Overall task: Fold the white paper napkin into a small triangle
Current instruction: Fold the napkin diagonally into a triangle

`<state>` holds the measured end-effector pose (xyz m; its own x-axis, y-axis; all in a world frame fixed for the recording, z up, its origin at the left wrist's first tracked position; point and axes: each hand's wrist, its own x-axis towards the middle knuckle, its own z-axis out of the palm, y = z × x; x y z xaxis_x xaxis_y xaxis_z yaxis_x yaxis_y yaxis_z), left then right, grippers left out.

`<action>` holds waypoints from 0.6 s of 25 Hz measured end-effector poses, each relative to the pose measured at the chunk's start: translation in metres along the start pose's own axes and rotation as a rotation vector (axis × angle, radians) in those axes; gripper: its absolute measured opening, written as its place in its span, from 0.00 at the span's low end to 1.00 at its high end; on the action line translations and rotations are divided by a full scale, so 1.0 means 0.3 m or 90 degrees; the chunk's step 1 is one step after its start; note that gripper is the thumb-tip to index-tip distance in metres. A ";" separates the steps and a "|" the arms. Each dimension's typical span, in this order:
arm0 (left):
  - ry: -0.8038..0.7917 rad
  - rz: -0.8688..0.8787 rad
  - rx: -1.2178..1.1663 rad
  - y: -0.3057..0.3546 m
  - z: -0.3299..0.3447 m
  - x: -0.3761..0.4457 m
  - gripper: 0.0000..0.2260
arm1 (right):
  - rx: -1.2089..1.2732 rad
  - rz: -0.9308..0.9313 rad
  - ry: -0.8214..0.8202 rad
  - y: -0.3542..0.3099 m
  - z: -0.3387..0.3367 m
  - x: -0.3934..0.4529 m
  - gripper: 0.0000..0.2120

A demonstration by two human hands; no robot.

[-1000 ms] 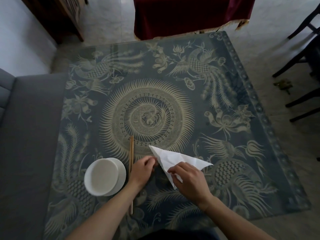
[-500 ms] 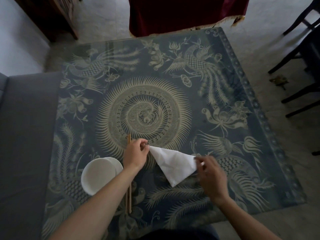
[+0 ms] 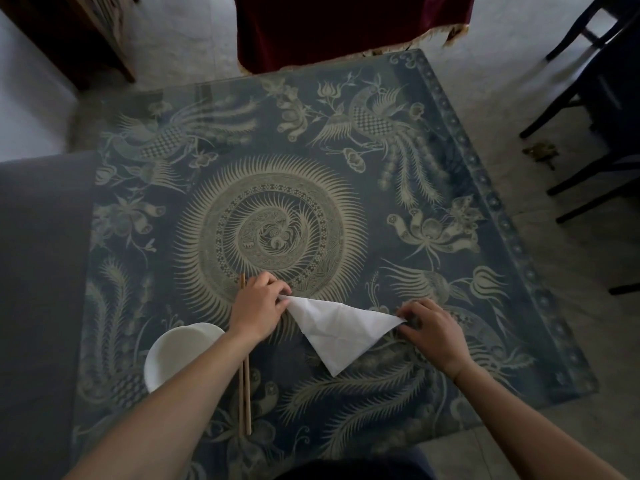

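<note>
The white paper napkin (image 3: pixel 337 329) lies on the patterned table as a triangle, its long edge running from upper left to right and its third corner pointing toward me. My left hand (image 3: pixel 258 308) pinches the napkin's left corner with curled fingers. My right hand (image 3: pixel 433 329) pinches the right corner against the table. Crease lines show on the paper.
A white bowl (image 3: pixel 180 355) stands at the near left, partly under my left forearm. A pair of wooden chopsticks (image 3: pixel 244 386) lies beside it. The glass-topped table (image 3: pixel 450 168) has a blue and cream cloth. Dark chairs (image 3: pixel 595 98) stand to the right, a red-draped table (image 3: pixel 346 26) beyond.
My right hand slid from the napkin's middle out to its right corner. My left hand moved up to the left corner. The napkin now lies flatter and stretched between both hands.
</note>
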<state>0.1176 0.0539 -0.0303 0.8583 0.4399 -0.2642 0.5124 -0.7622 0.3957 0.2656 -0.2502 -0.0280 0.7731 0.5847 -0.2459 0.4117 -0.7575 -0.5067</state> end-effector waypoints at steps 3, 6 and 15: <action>0.031 -0.004 -0.005 0.002 0.007 -0.008 0.06 | 0.003 0.015 0.047 0.000 0.014 -0.004 0.04; 0.052 0.001 0.001 0.002 0.013 -0.015 0.06 | -0.032 0.001 0.084 -0.003 0.015 -0.013 0.05; 0.061 0.010 0.018 0.006 0.006 -0.025 0.08 | -0.078 0.052 0.199 -0.009 0.001 -0.046 0.13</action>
<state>0.1121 0.0484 -0.0291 0.8658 0.4697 -0.1726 0.4988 -0.7821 0.3735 0.2536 -0.2561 -0.0234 0.9085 0.4178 -0.0069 0.3826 -0.8383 -0.3883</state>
